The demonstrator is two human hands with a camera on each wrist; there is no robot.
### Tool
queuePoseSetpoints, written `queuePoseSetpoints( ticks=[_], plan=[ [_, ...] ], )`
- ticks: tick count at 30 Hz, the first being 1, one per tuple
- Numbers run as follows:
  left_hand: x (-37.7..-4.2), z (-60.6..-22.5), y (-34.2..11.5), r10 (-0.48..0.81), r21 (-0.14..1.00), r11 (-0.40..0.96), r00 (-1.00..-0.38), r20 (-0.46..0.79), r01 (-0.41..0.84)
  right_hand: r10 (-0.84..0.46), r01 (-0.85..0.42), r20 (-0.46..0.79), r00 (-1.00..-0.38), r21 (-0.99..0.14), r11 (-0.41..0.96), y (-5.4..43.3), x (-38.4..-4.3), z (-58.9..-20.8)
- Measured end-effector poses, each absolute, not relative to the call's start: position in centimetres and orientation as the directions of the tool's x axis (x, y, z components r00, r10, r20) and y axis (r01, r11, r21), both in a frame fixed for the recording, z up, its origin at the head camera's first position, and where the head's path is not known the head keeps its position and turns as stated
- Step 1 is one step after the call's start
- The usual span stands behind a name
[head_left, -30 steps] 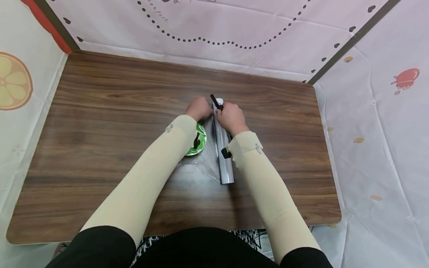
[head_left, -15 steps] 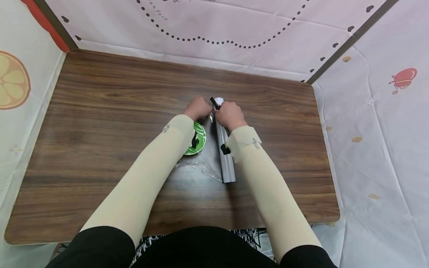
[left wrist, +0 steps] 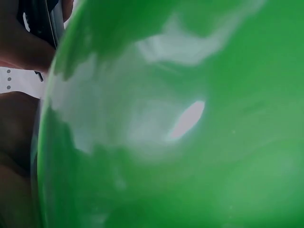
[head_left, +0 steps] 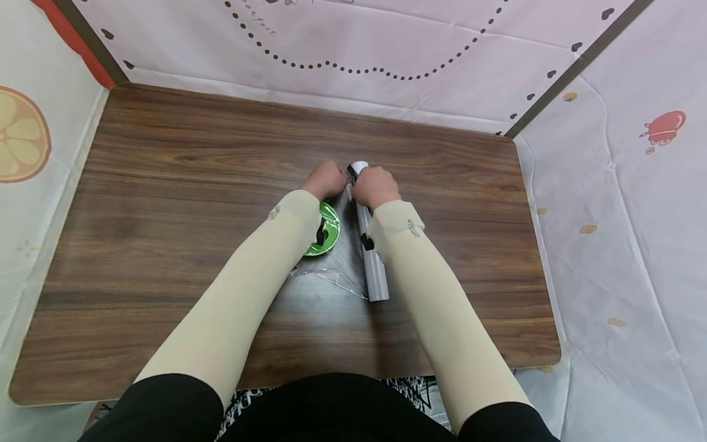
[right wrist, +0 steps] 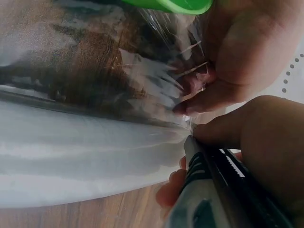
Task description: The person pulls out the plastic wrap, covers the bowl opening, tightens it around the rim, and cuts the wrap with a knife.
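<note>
A roll of clear plastic wrap [head_left: 375, 279] lies lengthwise on the table, its film [right wrist: 90, 57] drawn out leftward. Under the film sits a green bowl [head_left: 331, 227], partly hidden by my left forearm; its glossy surface fills most of the left wrist view. My left hand [head_left: 326, 179] pinches the bunched film edge beside the roll's far end. Close against it, my right hand [head_left: 377, 186] grips a grey and black utility knife [right wrist: 202, 190], thumb near its tip, right where the film meets the roll. Some right fingertips [right wrist: 171, 192] show beyond the roll.
The brown wooden table [head_left: 193, 153] extends to both sides. White printed cloth walls [head_left: 386, 37] border its back and sides. Beige sleeves [head_left: 232, 288] cover both forearms, with a black wrist camera [head_left: 367, 241] near the right cuff.
My right hand has shifted slightly left toward my left hand, and less of the knife sticks out past it. The roll's near end has edged right. My left hand stays nearly in place.
</note>
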State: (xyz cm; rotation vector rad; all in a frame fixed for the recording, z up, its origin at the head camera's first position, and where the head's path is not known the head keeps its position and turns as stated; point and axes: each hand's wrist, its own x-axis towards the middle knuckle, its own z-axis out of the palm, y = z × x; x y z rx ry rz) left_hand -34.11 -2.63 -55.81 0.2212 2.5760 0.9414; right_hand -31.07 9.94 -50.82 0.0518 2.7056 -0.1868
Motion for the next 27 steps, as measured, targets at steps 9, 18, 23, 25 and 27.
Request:
queuePoseSetpoints(
  ticks=[9, 18, 23, 25, 27],
  plan=[
    [-34.3, -56.1, -2.5, 0.288, 0.630, 0.774, -0.921, -0.263, 0.063, 0.022, 0.060, -0.423, -0.906, -0.076, 0.995, 9.2, -30.7, -50.5],
    [-34.5, -56.1, -2.4, 0.335, 0.614, 0.779, -0.910, -0.243, 0.123, 0.014, 0.060, -0.508, -0.862, -0.075, 0.995, 9.1, -30.6, -49.6],
    [-34.5, -56.3, -2.3, 0.344, 0.605, 0.786, -0.903, -0.258, 0.127, -0.007, 0.032, -0.528, -0.849, -0.065, 0.997, 9.2, -30.5, -49.2],
    [-34.6, -56.4, -2.2, 0.350, 0.598, 0.791, -0.900, -0.262, 0.133, -0.018, 0.021, -0.539, -0.842, -0.067, 0.998, 9.2, -30.5, -49.1],
    [-34.6, -56.4, -2.2, 0.357, 0.586, 0.797, -0.897, -0.259, 0.148, -0.031, 0.012, -0.550, -0.834, -0.074, 0.997, 9.3, -30.4, -49.0]
  ],
)
